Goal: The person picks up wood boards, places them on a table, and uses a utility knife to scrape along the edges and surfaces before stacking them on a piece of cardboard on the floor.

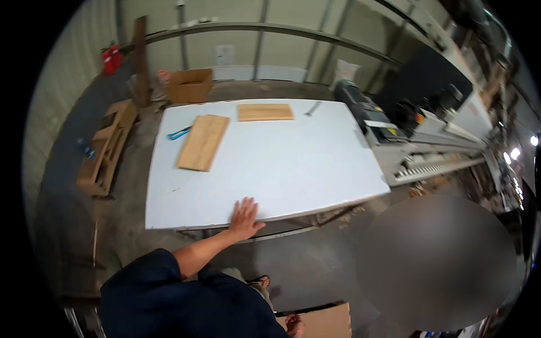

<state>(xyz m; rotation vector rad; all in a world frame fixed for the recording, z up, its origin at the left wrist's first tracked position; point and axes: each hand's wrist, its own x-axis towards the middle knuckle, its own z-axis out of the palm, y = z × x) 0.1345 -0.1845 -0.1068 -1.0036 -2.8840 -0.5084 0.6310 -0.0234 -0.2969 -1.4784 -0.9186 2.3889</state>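
Observation:
My left hand lies flat on the near edge of a white-topped table, its fingers spread and nothing in it. Low in the view, my right hand is partly cut off, with curled fingers over a brown cardboard piece; whether it grips the cardboard or something else does not show. Farther up the tabletop, a light wooden board lies slanted on the left. Beside it sits a blue-handled tool. Another wooden board rests near the far edge, with a metal wrench to its right.
A grey machine stands close along the table's right side. On the floor to the left is a long wooden or cardboard crate. An open cardboard box sits behind the table, and a red object is by the wall. A blurred patch covers the lower right.

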